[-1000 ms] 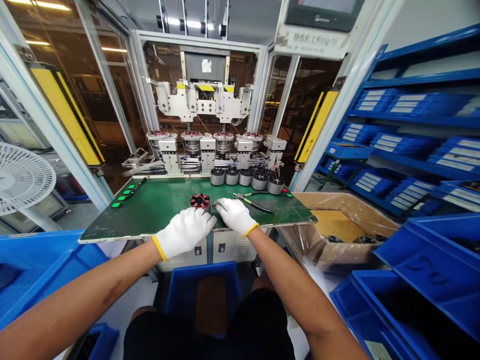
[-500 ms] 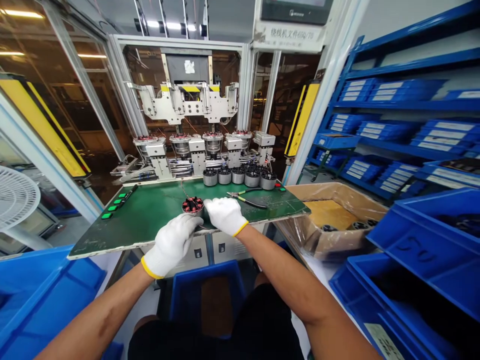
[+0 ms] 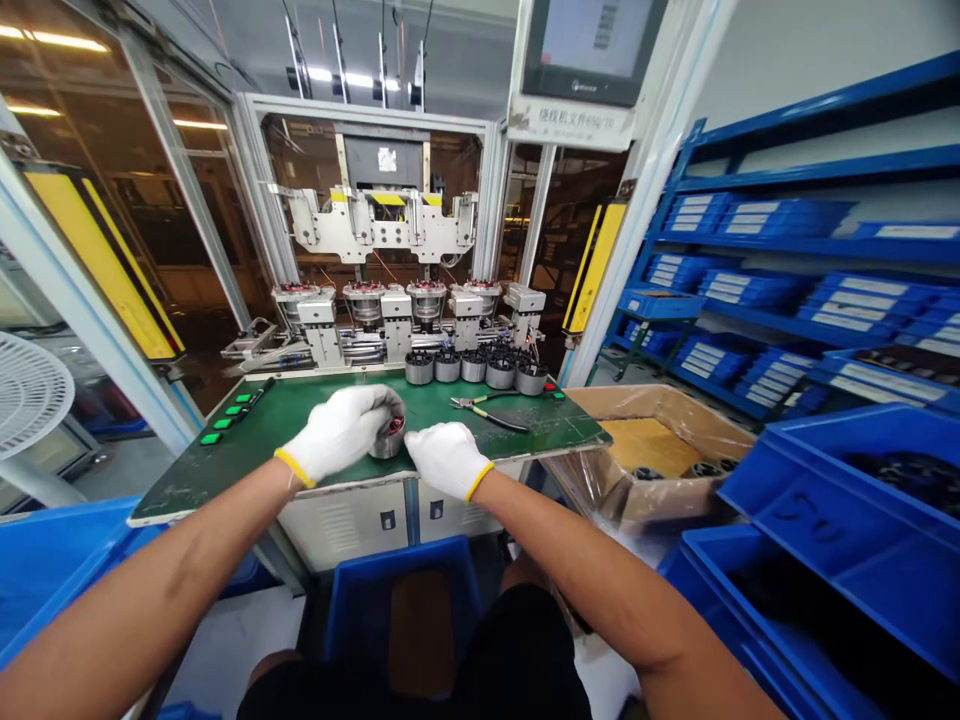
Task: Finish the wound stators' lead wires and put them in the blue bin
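Note:
Both my hands wear white gloves with yellow cuffs. My left hand (image 3: 341, 430) curls over the top of a round metal stator with red copper windings (image 3: 389, 440) that is tilted up off the green worktable (image 3: 300, 425). My right hand (image 3: 447, 458) rests closed on the table edge just right of the stator, fingers bunched toward it; what it pinches, if anything, is hidden.
A row of several grey stators (image 3: 474, 368) lines the table's far edge before the winding machine (image 3: 390, 290). Pliers (image 3: 484, 410) lie right of my hands. Green buttons (image 3: 229, 415) sit left. A cardboard box (image 3: 660, 450) and blue bins (image 3: 840, 510) stand right; a fan (image 3: 30, 395) left.
My left hand moved up from the table edge and closed over the stator, tipping it on its side. My right hand slid slightly back toward me. The camera view shifted a little.

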`<action>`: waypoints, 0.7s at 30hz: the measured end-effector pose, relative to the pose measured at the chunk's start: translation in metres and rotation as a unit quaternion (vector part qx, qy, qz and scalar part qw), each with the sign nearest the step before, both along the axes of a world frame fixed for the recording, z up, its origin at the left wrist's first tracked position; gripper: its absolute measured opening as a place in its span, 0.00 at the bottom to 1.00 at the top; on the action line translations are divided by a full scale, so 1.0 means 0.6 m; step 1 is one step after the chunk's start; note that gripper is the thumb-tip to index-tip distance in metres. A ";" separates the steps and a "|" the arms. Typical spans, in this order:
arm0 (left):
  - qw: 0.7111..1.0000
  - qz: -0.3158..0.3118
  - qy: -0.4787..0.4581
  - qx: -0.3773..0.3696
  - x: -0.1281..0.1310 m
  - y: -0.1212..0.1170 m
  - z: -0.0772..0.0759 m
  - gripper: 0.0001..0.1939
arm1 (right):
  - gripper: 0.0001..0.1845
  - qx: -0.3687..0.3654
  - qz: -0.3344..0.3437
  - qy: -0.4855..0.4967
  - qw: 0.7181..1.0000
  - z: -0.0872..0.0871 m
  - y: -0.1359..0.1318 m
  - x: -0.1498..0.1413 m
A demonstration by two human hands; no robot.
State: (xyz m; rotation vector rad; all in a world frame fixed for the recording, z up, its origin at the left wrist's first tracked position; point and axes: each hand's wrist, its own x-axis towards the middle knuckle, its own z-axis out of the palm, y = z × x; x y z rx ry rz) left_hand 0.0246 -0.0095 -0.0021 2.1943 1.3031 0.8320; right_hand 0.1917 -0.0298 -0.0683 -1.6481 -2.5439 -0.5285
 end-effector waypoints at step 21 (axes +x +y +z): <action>0.882 -0.072 0.223 0.408 -0.040 0.018 -0.129 0.15 | 0.10 0.002 -0.024 0.094 0.995 -0.013 -0.072 -0.065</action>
